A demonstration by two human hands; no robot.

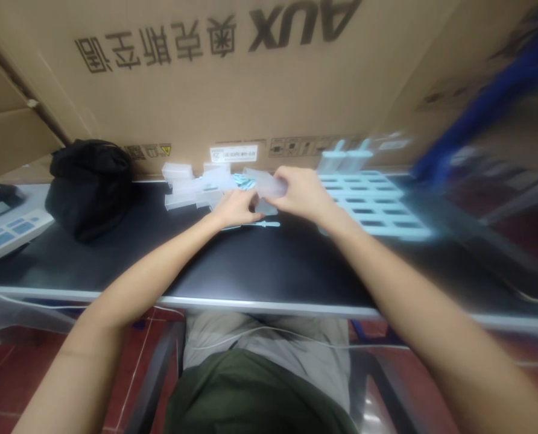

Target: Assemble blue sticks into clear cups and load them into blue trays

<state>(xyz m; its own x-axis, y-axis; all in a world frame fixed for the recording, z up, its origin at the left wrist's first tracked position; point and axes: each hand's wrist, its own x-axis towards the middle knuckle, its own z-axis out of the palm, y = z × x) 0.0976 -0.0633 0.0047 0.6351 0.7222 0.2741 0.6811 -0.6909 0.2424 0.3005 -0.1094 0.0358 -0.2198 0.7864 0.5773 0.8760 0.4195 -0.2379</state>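
My right hand (303, 191) is closed on a translucent rectangular plastic mold cup (271, 184), gripping its right end. Close by on the left, my left hand (236, 208) has thumb and forefinger curved and apart, with no object visible between them; its fingertips are near the cup's lower left side. Several more translucent cups (181, 201) lie in a loose pile left of my hands. Light blue pieces (243, 181) show among them, partly hidden. A thin light blue stick (269, 224) lies on the table just below my left hand.
A light blue slotted rack (389, 211) is on the right, with two blue-topped cups (345, 160) upright at its back. A black bag (90, 187) and a white device (18, 226) are on the left. A large cardboard box (160, 102) stands behind the black table (273, 271).
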